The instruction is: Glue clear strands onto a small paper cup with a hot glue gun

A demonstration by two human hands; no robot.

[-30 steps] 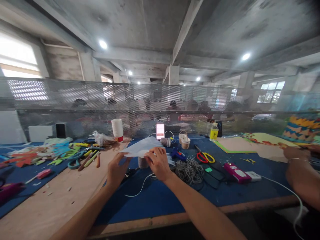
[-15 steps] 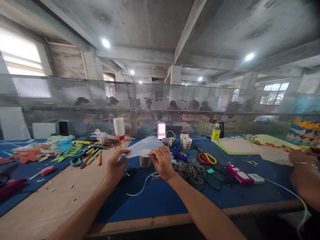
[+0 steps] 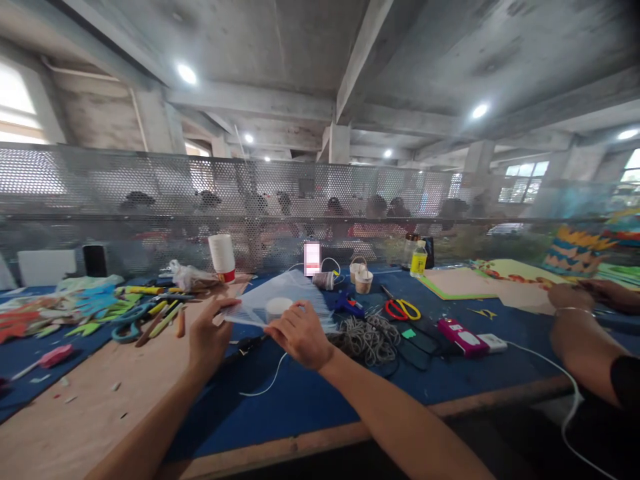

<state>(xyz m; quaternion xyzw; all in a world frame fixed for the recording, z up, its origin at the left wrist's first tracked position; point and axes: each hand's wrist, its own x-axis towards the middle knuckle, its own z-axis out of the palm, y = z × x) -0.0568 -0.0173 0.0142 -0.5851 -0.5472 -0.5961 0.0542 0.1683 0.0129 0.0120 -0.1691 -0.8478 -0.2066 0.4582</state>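
We grip the sheet w/ both hands, L & R, flat over a cup to keep it taut

— What can't we make out here?

— Our right hand covers the near edge of the translucent sheet, and the small cup shows only dimly through it.

— And further off?

— The people behind the mesh screen are dark blurs to us. The co-worker's forearm is cut off by the right edge, and the phone screen is a bright smear we cannot read.
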